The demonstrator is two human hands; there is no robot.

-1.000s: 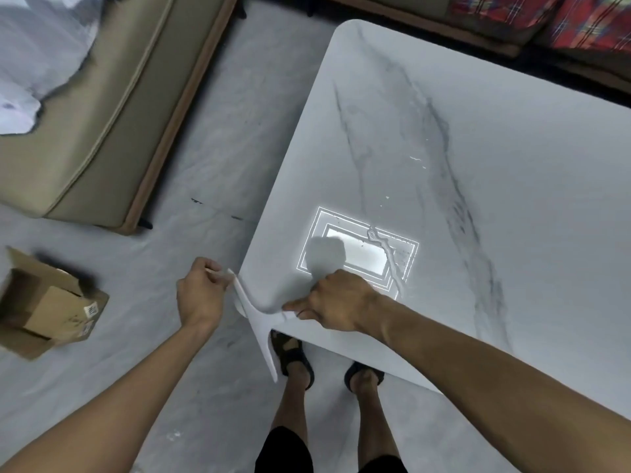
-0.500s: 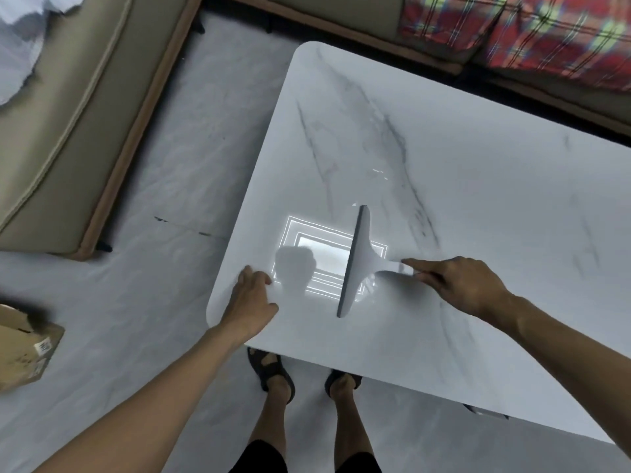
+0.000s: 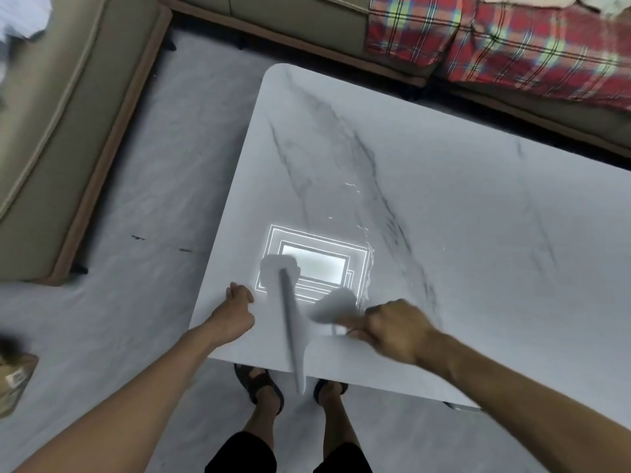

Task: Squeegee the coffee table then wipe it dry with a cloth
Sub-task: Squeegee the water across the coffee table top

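The grey T-shaped squeegee point(image 3: 292, 331) has slid back toward the marble coffee table point(image 3: 444, 206)'s near edge, blade running front-to-back, tip overhanging. Right hand point(image 3: 392, 327), blurred, fingers wrapped round its handle; left hand point(image 3: 235, 310) curled on the left edge.

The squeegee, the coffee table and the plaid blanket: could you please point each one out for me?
squeegee point(image 3: 289, 315), head view, middle of the long blade.
coffee table point(image 3: 478, 206), head view, bare marble top.
plaid blanket point(image 3: 478, 49), head view, red checked fabric on the sofa.

Grey squeegee point(image 3: 293, 331) blade-down on wet marble coffee table point(image 3: 461, 206).
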